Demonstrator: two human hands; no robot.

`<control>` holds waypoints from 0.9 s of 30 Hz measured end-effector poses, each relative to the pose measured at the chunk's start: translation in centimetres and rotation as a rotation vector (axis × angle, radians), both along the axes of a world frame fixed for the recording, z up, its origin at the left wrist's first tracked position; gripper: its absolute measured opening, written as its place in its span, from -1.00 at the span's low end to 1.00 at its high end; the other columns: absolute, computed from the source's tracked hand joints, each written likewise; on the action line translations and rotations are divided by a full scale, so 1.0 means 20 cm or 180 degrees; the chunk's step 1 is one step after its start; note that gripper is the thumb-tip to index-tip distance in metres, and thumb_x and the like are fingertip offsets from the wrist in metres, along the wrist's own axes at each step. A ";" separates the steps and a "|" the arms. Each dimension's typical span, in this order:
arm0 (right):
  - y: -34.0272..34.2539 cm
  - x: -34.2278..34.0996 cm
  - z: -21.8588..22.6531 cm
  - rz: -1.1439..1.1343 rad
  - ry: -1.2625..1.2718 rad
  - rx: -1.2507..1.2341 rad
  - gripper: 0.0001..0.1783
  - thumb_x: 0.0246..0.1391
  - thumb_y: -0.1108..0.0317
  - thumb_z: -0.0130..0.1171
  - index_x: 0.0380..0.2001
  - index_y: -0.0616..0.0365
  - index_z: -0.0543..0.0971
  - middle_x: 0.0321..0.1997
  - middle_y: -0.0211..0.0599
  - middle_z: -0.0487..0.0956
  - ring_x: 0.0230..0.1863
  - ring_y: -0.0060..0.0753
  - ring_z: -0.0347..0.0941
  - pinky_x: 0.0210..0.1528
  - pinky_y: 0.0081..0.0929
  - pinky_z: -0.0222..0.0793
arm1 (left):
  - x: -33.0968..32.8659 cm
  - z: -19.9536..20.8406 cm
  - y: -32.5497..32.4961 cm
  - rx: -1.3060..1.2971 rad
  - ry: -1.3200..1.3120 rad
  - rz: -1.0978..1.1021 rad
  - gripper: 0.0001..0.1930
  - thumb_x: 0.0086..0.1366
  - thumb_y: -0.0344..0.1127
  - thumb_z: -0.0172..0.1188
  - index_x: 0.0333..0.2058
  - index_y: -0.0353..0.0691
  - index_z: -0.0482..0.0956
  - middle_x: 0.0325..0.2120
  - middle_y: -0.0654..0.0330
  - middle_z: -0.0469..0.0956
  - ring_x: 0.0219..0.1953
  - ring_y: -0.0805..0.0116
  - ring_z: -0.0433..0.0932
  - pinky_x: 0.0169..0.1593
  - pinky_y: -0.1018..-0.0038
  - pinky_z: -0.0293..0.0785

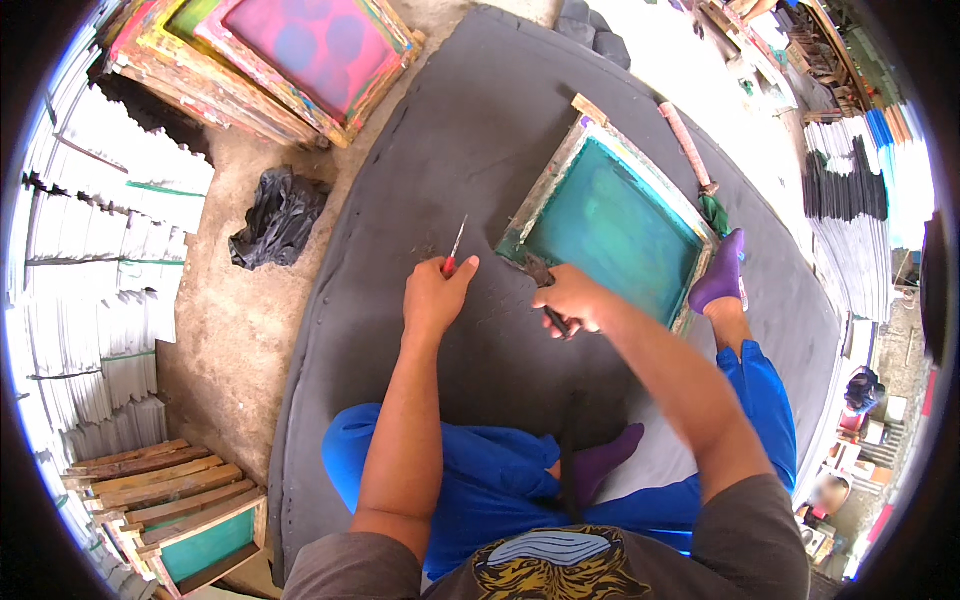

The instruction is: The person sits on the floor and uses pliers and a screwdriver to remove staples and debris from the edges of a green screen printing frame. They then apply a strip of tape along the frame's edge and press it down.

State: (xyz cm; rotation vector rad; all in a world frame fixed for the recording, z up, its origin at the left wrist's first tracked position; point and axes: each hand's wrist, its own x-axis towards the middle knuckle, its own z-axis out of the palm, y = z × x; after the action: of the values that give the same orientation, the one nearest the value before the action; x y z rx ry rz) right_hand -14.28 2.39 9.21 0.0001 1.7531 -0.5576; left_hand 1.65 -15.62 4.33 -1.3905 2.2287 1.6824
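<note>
- Teal mesh (622, 218) fills the wooden frame (545, 180), which lies on the dark mat (400, 210) in front of your right hand; a slip with either tool could scratch or tear it.
- Your right hand (578, 298) grips a dark tool (538, 272), its end close to the frame's left corner; I cannot tell whether they touch. Too much force there could make it skid off the wood into the mesh.
- Your left hand (437, 298) curls around the handle of a slim red-handled tool (449, 266), its tip pointing up and away. Swinging it toward your right hand unguarded could prick you.
- Neither hand seems to steady the frame, so a hard push could make it slide or pivot. Your right foot (718, 277) is just beside one corner and could take the knock.
- Dark crumbs (492, 315) lie between your hands; brushing them forward could put grit onto the mesh.
</note>
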 end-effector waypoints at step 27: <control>-0.05 0.49 -0.20 -0.0467 -0.0381 -0.1406 -0.55 0.47 0.03 0.09 0.06 0.23 0.52 -0.31 -0.11 0.71 -0.42 -0.29 0.71 -0.45 -0.40 0.61 | 0.03 -0.07 0.00 0.0949 0.0348 0.0350 -0.67 0.33 -0.16 0.38 -0.34 -0.40 0.71 -0.54 0.13 0.65 -0.47 0.33 0.59 -0.31 0.29 0.49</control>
State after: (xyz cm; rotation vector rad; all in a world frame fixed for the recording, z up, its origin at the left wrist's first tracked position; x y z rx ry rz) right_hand -4.45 1.38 5.23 -0.1456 1.4915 -1.0226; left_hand 2.15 -15.65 2.88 -1.3982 1.8765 2.0700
